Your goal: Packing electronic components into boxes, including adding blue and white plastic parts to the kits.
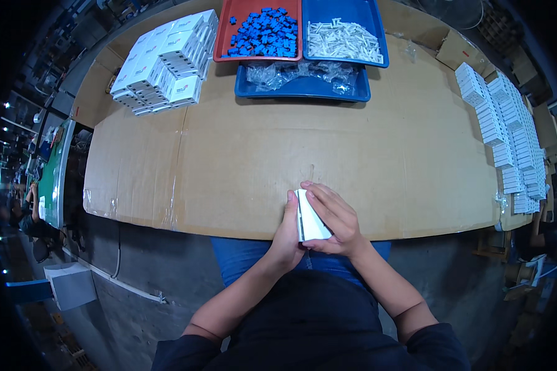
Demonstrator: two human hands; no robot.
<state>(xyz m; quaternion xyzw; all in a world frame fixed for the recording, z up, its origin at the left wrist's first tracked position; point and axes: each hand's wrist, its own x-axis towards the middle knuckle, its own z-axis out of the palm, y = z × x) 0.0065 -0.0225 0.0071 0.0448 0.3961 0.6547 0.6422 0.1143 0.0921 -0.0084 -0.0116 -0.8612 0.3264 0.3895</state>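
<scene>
The cardboard-covered surface (278, 154) spans most of the view; its near edge runs just behind the hands. Its right end carries long rows of small white boxes (507, 133), too many and too small to count, and the rows are cut off by the bend of the view toward the rim. At the far left stands a stack of white cartons (167, 62), several layers deep; the exact count cannot be told.

Three trays sit at the far edge. The red tray (224, 31) holds a heap of small blue parts (263, 31). The upper blue tray (377, 31) holds white plastic pieces (340, 40). The lower blue tray (303, 91), partly under the other two, holds clear plastic bags (297, 73).

One small white box (309, 217) is held over the near edge of the surface. The left hand (288, 235) presses its left side; the right hand (334, 222) covers its right side, fingers (319, 198) clamped over the top. The underside of the box is hidden.
</scene>
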